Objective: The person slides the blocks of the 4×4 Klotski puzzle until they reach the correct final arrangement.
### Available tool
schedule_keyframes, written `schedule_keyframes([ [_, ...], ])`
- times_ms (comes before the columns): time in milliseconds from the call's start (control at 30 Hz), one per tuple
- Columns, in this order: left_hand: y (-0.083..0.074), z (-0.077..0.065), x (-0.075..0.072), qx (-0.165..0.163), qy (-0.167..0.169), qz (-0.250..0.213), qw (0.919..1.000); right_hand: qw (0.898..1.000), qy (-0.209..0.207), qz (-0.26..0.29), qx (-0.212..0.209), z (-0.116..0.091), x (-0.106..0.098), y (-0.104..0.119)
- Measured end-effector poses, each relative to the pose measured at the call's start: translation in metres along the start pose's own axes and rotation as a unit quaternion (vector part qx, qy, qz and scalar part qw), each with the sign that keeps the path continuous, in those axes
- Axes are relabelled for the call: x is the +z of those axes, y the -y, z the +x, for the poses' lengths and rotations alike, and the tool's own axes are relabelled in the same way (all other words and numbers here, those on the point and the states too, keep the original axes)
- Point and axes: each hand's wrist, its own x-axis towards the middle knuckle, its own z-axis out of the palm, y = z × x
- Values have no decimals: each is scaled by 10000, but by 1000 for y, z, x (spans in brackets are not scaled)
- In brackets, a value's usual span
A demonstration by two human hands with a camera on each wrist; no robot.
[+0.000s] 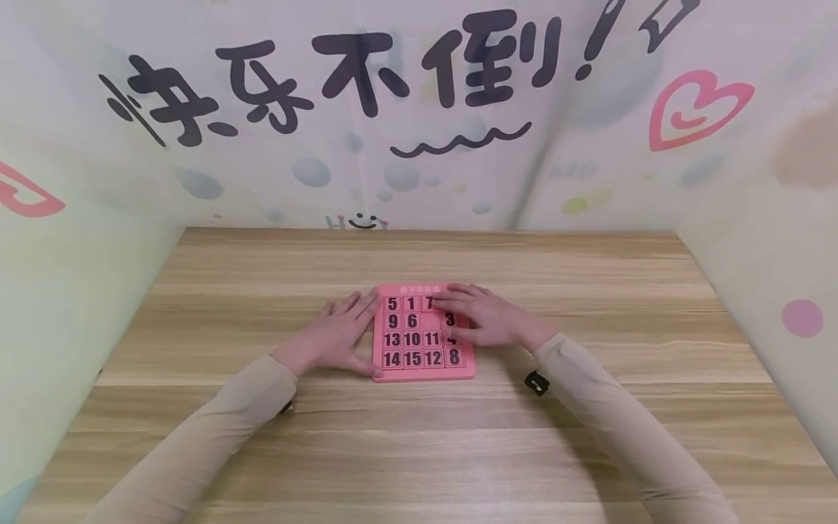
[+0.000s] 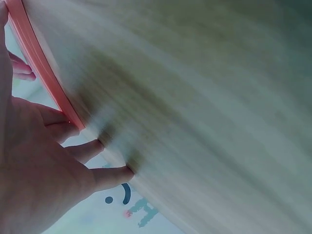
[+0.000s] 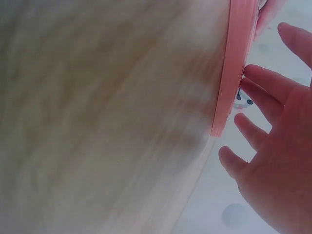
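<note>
A pink number sliding puzzle (image 1: 424, 375) lies flat on the table, its tiles printed with black numerals. One gap shows in its second row, right of the 6. My left hand (image 1: 332, 338) rests along the puzzle's left side, thumb at the near corner and fingers spread toward the far one. The left wrist view shows this hand (image 2: 44, 165) against the pink edge (image 2: 46, 73). Over the upper right tiles lies my right hand (image 1: 494, 320), its fingertips by the 7 and the 4, partly hiding the right column. In the right wrist view, its fingers look extended at the puzzle's edge (image 3: 235, 63).
The wood-grain table (image 1: 419, 451) reaches back to a white printed wall (image 1: 262, 167) with dark characters, hearts and dots. Pale side walls flank it. A small black object (image 1: 537, 383) sits under the right sleeve (image 1: 589, 386).
</note>
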Motion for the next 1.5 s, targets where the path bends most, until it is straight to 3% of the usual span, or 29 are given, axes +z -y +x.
schedule_keyframes([
  [900,3,1,-2,-53,28,-41,10000,10000,51,-6,-56,-4,0,7],
  [1267,1,2,-1,-48,47,-59,10000,9991,361,-187,-78,-13,2,15],
  [1500,1,1,1,-49,37,-57,10000,9995,200,-158,-203,-17,6,17],
])
